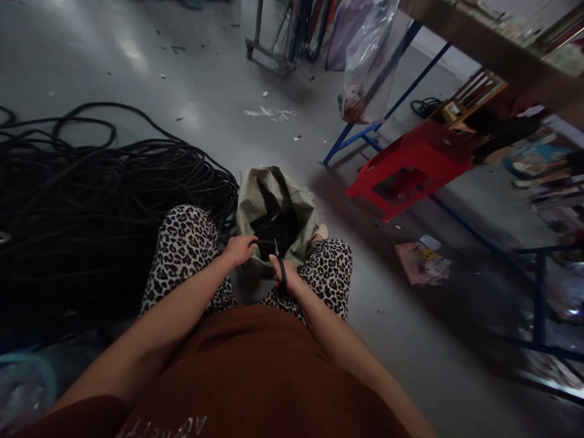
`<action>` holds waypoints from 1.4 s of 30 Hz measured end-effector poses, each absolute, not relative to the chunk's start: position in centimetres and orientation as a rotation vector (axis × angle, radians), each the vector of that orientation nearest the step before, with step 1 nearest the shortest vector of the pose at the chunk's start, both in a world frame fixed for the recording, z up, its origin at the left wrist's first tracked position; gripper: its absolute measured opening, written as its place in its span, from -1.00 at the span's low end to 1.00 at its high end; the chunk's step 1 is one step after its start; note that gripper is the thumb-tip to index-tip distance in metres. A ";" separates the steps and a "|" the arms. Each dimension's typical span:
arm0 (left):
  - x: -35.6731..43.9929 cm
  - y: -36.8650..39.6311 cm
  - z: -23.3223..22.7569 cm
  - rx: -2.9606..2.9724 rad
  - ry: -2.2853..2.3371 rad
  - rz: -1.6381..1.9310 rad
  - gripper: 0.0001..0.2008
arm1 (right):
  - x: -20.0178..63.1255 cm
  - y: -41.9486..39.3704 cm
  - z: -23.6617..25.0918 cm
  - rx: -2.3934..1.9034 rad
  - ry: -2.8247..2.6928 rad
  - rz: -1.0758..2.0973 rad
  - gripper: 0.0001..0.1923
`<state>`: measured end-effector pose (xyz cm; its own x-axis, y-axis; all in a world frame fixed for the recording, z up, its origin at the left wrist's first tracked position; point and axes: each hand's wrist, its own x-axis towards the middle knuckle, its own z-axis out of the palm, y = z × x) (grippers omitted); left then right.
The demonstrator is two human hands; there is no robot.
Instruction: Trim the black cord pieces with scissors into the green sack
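Note:
Between my knees a green woven sack (303, 210) stands with its mouth open, and dark pieces (274, 234) lie inside it. My right hand (285, 272) is closed round the black handles of a pair of scissors (276, 248), whose blades point over the sack. At the sack's near left rim, my left hand (240, 250) pinches a short dark end of cord (253, 242), close to the blades. A large heap of black cord (114, 182) spreads over the floor to my left and reaches the sack's side.
A red plastic stool (410, 164) lies tipped to the right, by a blue-legged table (456, 36) with a clear bag (369, 67) hanging from it. A wheeled rack (271, 55) stands ahead. Another person's foot (524, 173) shows far right. A turquoise tub (50, 371) sits lower left.

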<state>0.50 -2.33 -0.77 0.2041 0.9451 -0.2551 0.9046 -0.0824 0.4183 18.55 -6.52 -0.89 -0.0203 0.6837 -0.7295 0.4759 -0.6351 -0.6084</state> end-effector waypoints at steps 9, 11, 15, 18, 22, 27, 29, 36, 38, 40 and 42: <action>0.4 -2.2 -1.1 1.997 1.719 0.049 -0.68 | 19.0 -6.7 -1.2 -2.104 -1.336 1.694 -0.44; 0.5 -2.2 -0.9 1.989 1.720 0.047 -0.68 | 19.0 -6.7 -1.0 -2.105 -1.309 1.697 -0.45; 0.6 -2.3 -0.5 1.987 1.723 0.037 -0.68 | 18.9 -6.6 -0.2 -2.108 -1.224 1.729 -0.48; 0.6 -2.3 -0.5 1.990 1.717 0.052 -0.67 | 18.9 -6.5 0.1 -2.110 -1.139 1.737 -0.51; 0.5 -2.3 -0.6 1.970 1.713 0.107 -0.67 | 18.8 -6.2 -0.3 -2.104 -0.985 1.773 -0.53; 0.5 -2.2 -0.4 1.914 1.755 0.199 -0.65 | 18.7 -6.1 -1.3 -2.058 -0.901 1.865 -0.50; 0.5 -2.2 -0.5 1.894 1.763 0.222 -0.65 | 18.6 -6.3 -1.5 -2.030 -0.926 1.898 -0.49; 0.6 -2.5 -0.8 1.895 1.734 0.215 -0.65 | 18.5 -6.5 -1.3 -1.959 -1.053 1.911 -0.49; 0.6 -2.5 -0.7 1.899 1.718 0.198 -0.65 | 18.5 -6.5 -1.2 -1.935 -1.069 1.913 -0.49; 0.6 -2.6 -0.7 1.915 1.691 0.186 -0.66 | 18.5 -6.5 -1.2 -1.922 -1.072 1.919 -0.49; 0.6 -2.7 -0.6 1.923 1.672 0.177 -0.66 | 18.4 -6.4 -1.4 -1.939 -1.072 1.920 -0.48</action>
<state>0.61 -2.67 -0.62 0.2062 0.9413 -0.2672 0.8645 -0.0473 0.5003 18.41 -6.44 -1.37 -0.1127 0.6149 -0.7805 0.3421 -0.7135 -0.6115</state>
